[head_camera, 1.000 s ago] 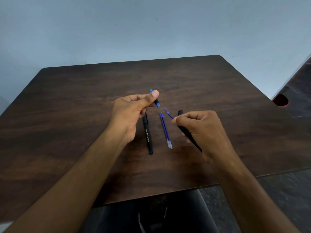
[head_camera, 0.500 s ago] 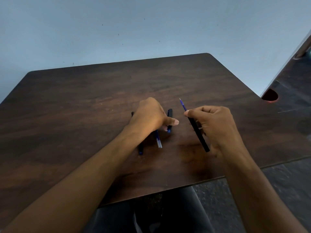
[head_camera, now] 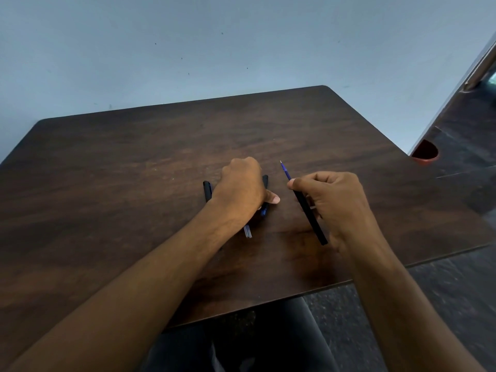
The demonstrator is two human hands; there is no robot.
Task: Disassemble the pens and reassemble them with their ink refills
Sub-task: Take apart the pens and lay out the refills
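Observation:
My right hand (head_camera: 335, 208) grips a black pen barrel (head_camera: 312, 221), held tilted just above the table. A thin blue ink refill (head_camera: 285, 170) sticks out of the barrel's upper end. My left hand (head_camera: 241, 189) lies palm down on the table, thumb and fingers closed on a short black pen piece with a blue end (head_camera: 265, 181). Another black pen (head_camera: 207, 190) lies left of that hand, mostly hidden by my wrist. The pale ends of two loose refills (head_camera: 248, 232) show from under the wrist.
The dark wooden table (head_camera: 134, 183) stands against a pale blue wall. Its front edge runs close below my hands. A red round object (head_camera: 425, 153) sits on the dark floor at the right, beyond the table's right edge.
My left hand has come down from the air onto the table with the black-and-blue piece. My right hand has tilted the barrel more upright, so the refill tip now points away from me.

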